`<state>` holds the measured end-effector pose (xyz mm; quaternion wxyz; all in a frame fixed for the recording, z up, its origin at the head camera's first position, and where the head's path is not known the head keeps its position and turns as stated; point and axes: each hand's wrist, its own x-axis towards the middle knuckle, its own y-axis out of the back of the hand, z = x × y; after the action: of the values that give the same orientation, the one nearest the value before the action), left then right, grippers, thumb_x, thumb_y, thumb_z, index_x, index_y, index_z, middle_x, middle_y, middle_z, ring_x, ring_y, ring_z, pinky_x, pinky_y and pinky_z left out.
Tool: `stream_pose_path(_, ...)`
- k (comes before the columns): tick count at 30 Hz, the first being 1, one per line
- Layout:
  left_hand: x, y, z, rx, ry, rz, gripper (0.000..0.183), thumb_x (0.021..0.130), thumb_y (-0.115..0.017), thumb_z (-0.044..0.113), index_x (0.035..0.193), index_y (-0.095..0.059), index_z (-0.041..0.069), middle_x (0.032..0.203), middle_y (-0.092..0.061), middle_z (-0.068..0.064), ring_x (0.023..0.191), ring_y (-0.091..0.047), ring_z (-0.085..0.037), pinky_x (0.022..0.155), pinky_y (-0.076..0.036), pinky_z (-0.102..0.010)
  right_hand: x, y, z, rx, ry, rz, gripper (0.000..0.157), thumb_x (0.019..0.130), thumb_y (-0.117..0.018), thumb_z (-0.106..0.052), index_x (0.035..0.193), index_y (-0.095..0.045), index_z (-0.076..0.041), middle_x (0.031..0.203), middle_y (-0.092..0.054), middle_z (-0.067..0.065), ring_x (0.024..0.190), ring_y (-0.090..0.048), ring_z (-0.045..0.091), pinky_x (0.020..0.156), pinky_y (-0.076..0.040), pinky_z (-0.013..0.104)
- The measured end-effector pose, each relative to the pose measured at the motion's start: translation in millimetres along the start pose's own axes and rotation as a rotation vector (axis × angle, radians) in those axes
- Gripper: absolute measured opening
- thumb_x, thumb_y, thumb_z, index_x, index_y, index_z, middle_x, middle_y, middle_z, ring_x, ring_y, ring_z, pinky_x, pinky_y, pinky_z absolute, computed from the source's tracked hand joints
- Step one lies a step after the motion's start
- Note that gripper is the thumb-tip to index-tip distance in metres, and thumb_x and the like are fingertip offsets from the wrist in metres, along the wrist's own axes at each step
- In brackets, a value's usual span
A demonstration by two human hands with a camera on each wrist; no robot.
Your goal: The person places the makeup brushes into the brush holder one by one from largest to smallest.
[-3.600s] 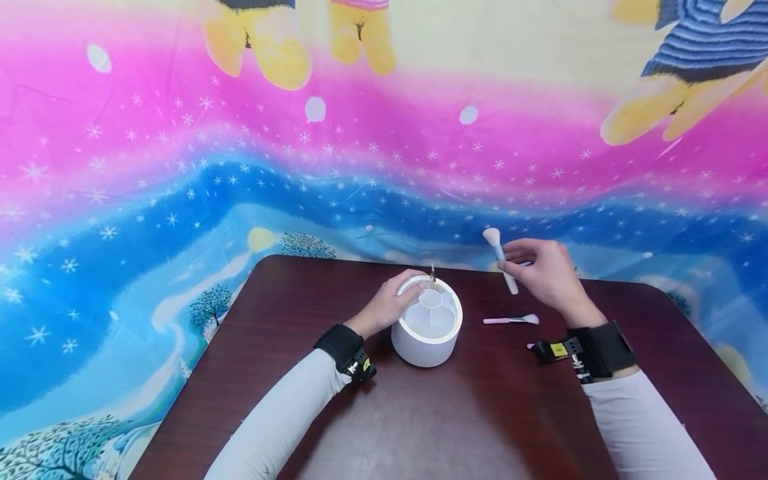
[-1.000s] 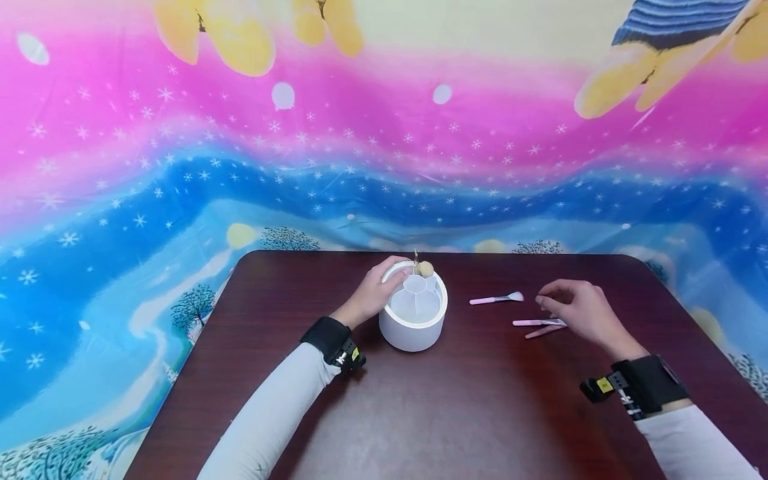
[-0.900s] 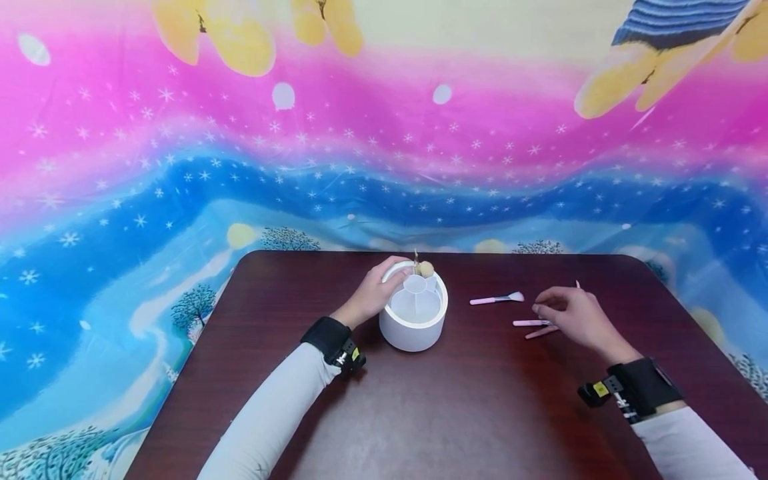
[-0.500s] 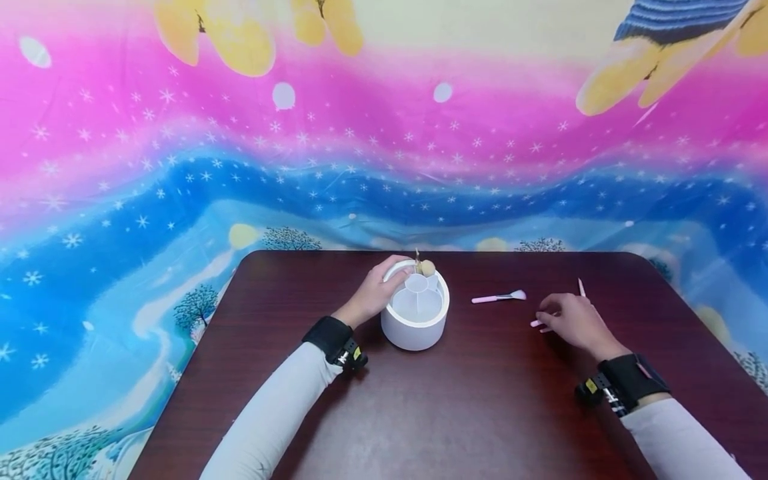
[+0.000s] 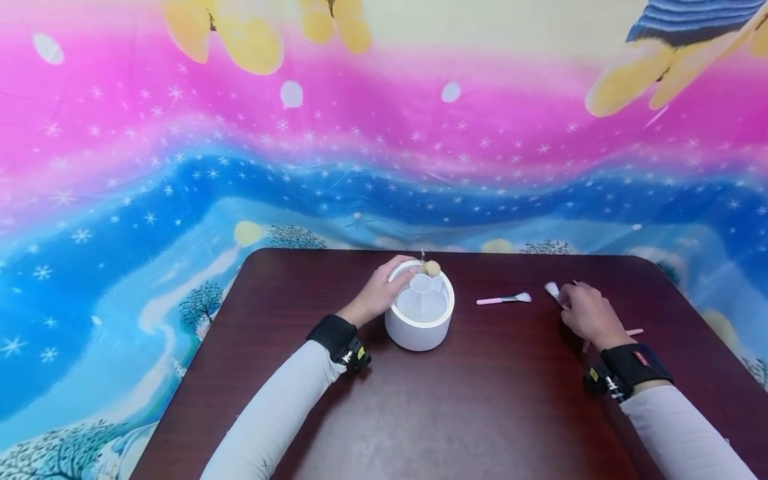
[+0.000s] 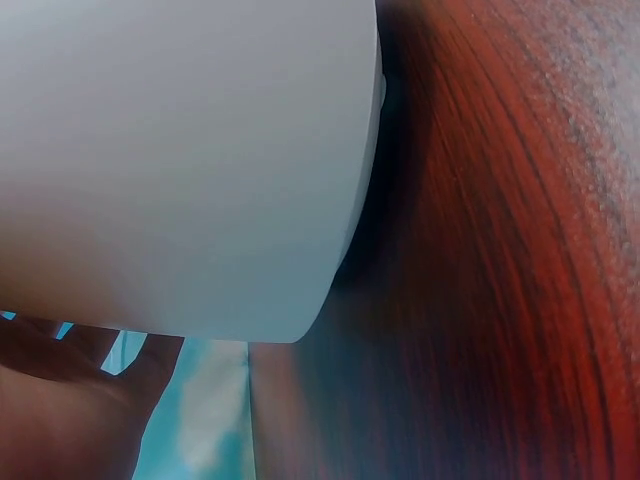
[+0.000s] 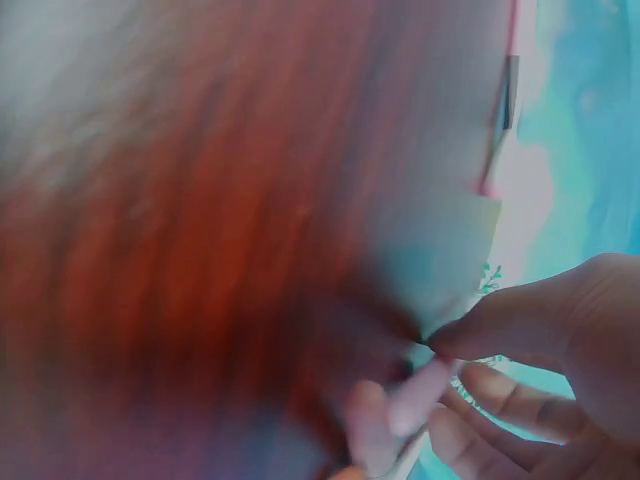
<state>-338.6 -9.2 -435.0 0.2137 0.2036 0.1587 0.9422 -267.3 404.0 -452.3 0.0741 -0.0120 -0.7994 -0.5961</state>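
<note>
My left hand [image 5: 384, 287] grips the rim of a white round holder [image 5: 418, 333] with inner dividers, thumb inside and fingers outside. In the left wrist view the holder's smooth wall [image 6: 180, 170] fills much of the picture. A brush with a rounded, tan-looking head [image 5: 433, 269] stands in the holder beside a slim gold-coloured item [image 5: 423, 263]. Farther right my right hand [image 5: 591, 313], low over the table, pinches a makeup brush whose pale bristles [image 5: 551, 289] show past the fingertips. Blur in the right wrist view hides exactly how the fingers [image 7: 510, 315] meet it.
A pink-handled brush with a pale fan-shaped head [image 5: 504, 300] lies between holder and right hand. Another pink handle [image 5: 633, 331] sticks out near the right wrist. The dark wooden table [image 5: 432, 427] ends at a patterned cloth backdrop [image 5: 384, 167].
The white-handled brush left my right hand, and a rounded brush head now shows in the holder. That hand then lowered onto the loose brushes, turning them. My left hand kept hold of the holder.
</note>
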Motion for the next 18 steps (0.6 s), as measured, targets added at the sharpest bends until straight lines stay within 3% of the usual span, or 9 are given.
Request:
stream_pose_path(5,-0.6,0.1,0.7,0.000,-0.007,-0.003,0.032,0.098,-0.048,0.033,0.125,-0.053,0.016,0.119,-0.058,0.001,0.104,-0.053,-0.010,0.089,-0.045,-0.039,3,5.1,-6,0.101,-0.022,-0.071,0.020,0.084,-0.052,0.005,0.104,-0.051,0.007,0.087,-0.053,0.022,0.058,-0.053,0.021,0.041,-0.046,0.033)
stream_pose_path(7,0.0,-0.4,0.1,0.004,-0.009,-0.008,0.033,0.098,-0.048,0.034,0.125,-0.053,0.016,0.119,-0.058,0.000,0.104,-0.053,-0.010,0.089,-0.045,-0.039,5,8.5,-10,0.130,-0.016,-0.073,0.021,0.085,-0.053,0.004,0.106,-0.050,0.007,0.089,-0.055,0.023,0.058,-0.055,0.021,0.043,-0.048,0.035)
stream_pose_path(13,1.5,-1.0,-0.8,0.017,-0.011,-0.011,0.034,0.097,-0.048,0.036,0.125,-0.053,0.017,0.117,-0.058,0.002,0.103,-0.053,-0.009,0.088,-0.045,-0.038,15,28.2,-37,0.143,0.085,0.074,0.026,0.082,-0.065,-0.003,0.105,-0.056,0.005,0.089,-0.064,0.020,0.081,-0.060,0.032,0.069,-0.049,0.050)
stream_pose_path(18,0.8,-0.1,-2.1,0.018,-0.008,0.007,0.033,0.097,-0.048,0.036,0.124,-0.054,0.018,0.117,-0.058,0.003,0.104,-0.052,-0.008,0.089,-0.044,-0.037,22,50.7,-70,0.179,0.138,0.139,0.021,0.081,-0.068,-0.005,0.101,-0.062,0.001,0.087,-0.066,0.013,0.080,-0.062,0.027,0.069,-0.050,0.047)
